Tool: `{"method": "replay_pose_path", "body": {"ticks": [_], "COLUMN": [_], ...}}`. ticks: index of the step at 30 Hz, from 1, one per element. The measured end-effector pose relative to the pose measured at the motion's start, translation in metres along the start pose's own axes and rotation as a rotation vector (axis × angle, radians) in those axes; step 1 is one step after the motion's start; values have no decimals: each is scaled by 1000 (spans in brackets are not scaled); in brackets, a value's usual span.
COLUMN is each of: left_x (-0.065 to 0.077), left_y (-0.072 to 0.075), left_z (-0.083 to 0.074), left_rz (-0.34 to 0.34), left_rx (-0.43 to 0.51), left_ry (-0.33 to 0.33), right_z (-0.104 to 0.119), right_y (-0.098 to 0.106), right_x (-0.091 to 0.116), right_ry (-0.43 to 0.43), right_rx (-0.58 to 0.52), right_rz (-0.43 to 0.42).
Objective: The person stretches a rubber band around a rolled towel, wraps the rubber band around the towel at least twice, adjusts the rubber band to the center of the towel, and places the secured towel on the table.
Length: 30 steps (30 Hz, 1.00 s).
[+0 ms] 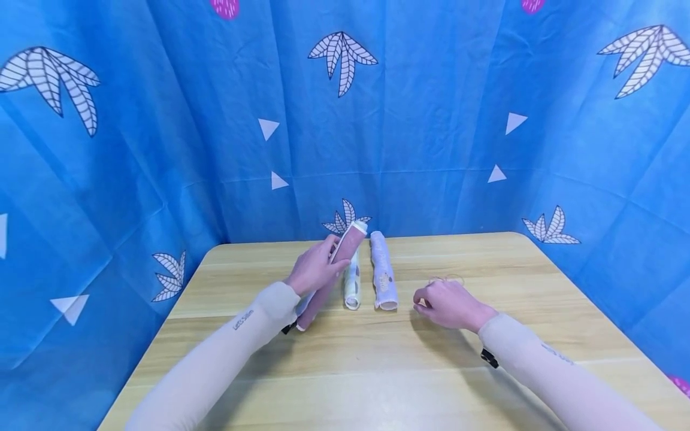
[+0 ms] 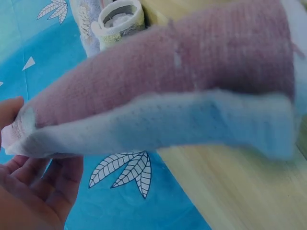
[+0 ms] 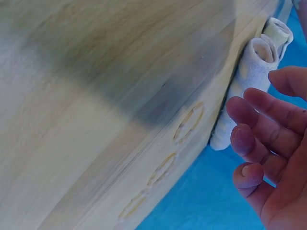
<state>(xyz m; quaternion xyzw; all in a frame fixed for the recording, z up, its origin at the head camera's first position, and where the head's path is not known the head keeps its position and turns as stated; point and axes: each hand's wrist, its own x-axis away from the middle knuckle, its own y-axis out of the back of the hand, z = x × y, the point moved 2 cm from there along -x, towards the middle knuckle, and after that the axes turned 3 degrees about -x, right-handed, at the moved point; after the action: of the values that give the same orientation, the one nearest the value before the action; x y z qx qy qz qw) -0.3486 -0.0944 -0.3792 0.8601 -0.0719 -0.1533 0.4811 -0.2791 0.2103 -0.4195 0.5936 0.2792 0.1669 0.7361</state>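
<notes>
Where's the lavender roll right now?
In the head view, the lavender roll lies on the table just right of the pale yellow-green roll, between that roll and the person's right hand.

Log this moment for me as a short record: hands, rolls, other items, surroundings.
Left hand: holds pink roll
Right hand: holds nothing; fingers loosely bent
Rolls on table: pale roll, left; purple roll, right
Pale roll's far end: hidden in the head view
Other items: three thin bands on the table, near the right hand
Backdrop: blue curtain, leaf and triangle print
</notes>
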Motion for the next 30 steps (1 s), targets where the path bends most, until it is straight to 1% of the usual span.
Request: {"method": "replay_pose_path", "body": {"ticks": [3,6,8,10,14,21,26,30], "left_x": [3,6,8,10,16,23,21,21], "left_y": [2,4,4,4,3,-1,-2,-3], "left_z": [-2,-4,-5,-6,-6,-6,-6,-7], "left_rz": [-43,-74,-63,-36,2,46,23,9], "left_rx": [-15,-1,19,30,11,8,-7,-44], "left_ry": [-37,-74,-89,-96,-109,-83,-113,-163], "right_z": [-2,-2,-2,-2,0,-2,-7,-10], "right_y": [1,2,2,1,0,-3,-3,-3], "right_x": [2,4,5,5,6,10,11,12], "right_ry": [-9,-16,-11,-10,-10,-30,-47,-54], "right_rx": [4,-2,-6,-11,-22,-40,-39,-46], "right_rz": [-1,0,5,14,20,34,34,34]}}
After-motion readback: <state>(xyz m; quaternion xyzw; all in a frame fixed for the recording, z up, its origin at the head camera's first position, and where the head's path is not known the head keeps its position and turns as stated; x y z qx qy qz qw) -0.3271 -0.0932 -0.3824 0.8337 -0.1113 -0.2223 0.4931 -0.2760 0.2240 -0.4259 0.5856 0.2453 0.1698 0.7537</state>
